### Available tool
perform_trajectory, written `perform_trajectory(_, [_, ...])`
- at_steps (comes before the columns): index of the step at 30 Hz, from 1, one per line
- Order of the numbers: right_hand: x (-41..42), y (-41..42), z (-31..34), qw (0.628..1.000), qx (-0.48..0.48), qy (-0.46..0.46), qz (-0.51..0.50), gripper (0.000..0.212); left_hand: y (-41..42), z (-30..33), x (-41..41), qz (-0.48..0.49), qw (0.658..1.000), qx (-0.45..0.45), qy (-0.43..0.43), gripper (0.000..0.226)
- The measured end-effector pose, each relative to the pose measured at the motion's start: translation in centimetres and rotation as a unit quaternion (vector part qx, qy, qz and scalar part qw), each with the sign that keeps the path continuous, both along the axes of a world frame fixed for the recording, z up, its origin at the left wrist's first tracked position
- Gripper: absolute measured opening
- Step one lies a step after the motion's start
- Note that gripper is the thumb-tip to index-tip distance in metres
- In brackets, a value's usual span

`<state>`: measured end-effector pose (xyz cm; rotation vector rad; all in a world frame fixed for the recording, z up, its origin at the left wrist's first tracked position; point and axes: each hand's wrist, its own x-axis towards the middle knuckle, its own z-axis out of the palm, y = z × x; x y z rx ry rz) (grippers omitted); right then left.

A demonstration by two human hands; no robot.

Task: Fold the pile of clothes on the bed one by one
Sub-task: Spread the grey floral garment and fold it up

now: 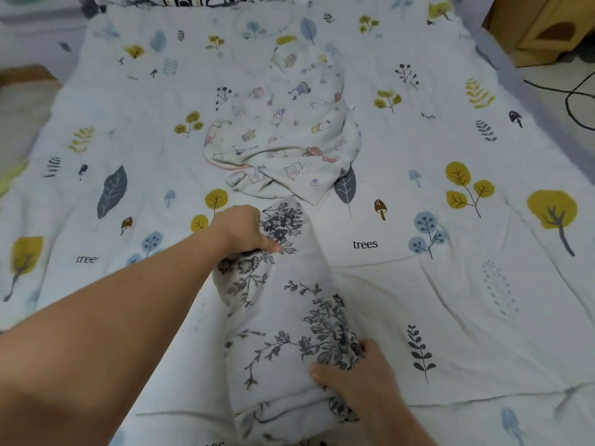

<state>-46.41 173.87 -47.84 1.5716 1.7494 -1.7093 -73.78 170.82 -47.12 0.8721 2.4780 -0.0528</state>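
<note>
The floral garment (283,317) lies on the bed (450,284) directly in front of us, as 1 long narrow bundle. Its long axis runs away from us, from the near edge of the bed toward the middle. Our left hand (244,230) grips the far end, with the fingers curled under the cloth and the thumb on top. Our right hand (354,375) grips the near end in the same way, thumb pressed on the printed fabric. So each hand has 1 end, and the right hand is the nearer to our body.

Just beyond the far end lies the cartoon-print garment (283,130), crumpled and not yet folded; its lower edge almost touches the floral piece. We judge that a fold along the long axis, far end toward near end, suits this position best. To the left and right of the bundle the bed cover is open, so there is room for spreading. Forward the room is small, because of the second garment.
</note>
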Motion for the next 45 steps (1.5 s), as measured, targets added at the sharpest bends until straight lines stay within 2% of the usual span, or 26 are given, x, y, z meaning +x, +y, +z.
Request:
perform_trajectory(5, [-0.7, 1.9, 5.9, 0.996, 0.023, 0.01, 0.089, 0.06, -4.8, 6.6, 0.6, 0.107, 0.993, 0.042, 0.005, 0.057])
perform_trajectory(11, [-2.3, 2.8, 14.0, 0.977, 0.079, 0.064, 0.188, 0.053, -11.6, 14.1, 1.7, 0.221, 0.97, 0.099, -0.005, 0.058])
perform_trajectory(18, [-4.4, 0.7, 22.3, 0.952, 0.071, 0.138, 0.262, 0.054, -19.6, 21.0, 4.6, 0.351, 0.923, 0.159, 0.005, 0.058])
perform_trajectory(22, [-5.4, -1.9, 24.7, 0.943, 0.057, 0.145, 0.293, 0.074, -24.7, 23.2, 6.4, 0.409, 0.893, 0.186, -0.004, 0.057])
perform_trajectory(27, [-7.6, -6.7, 25.7, 0.934, 0.007, 0.154, 0.321, 0.085, -31.9, 24.5, 7.9, 0.472, 0.859, 0.2, -0.002, 0.054])
perform_trajectory(28, [-8.1, -7.9, 25.8, 0.932, 0.005, 0.151, 0.329, 0.08, -33.4, 24.6, 8.0, 0.483, 0.853, 0.198, 0.003, 0.055])
perform_trajectory(30, [-9.3, -10.3, 25.8, 0.929, -0.002, 0.144, 0.341, 0.05, -36.5, 24.6, 7.9, 0.501, 0.844, 0.189, 0.012, 0.057])
perform_trajectory(31, [-10.0, -11.4, 25.6, 0.927, -0.014, 0.149, 0.343, 0.042, -38.0, 24.6, 7.8, 0.51, 0.84, 0.188, 0.015, 0.057])
perform_trajectory(36, [-13.9, -18.5, 24.9, 0.927, -0.054, 0.168, 0.33, 0.05, -45.5, 23.9, 6.2, 0.539, 0.822, 0.182, 0.025, 0.056])
perform_trajectory(40, [-17.7, -24.2, 23.7, 0.934, -0.073, 0.152, 0.316, 0.037, -51.5, 22.8, 3.6, 0.555, 0.813, 0.174, 0.02, 0.06])
perform_trajectory(45, [-22.2, -30.1, 21.1, 0.947, -0.069, 0.136, 0.284, 0.042, -57.0, 20.4, 0.3, 0.568, 0.807, 0.16, 0.019, 0.066])
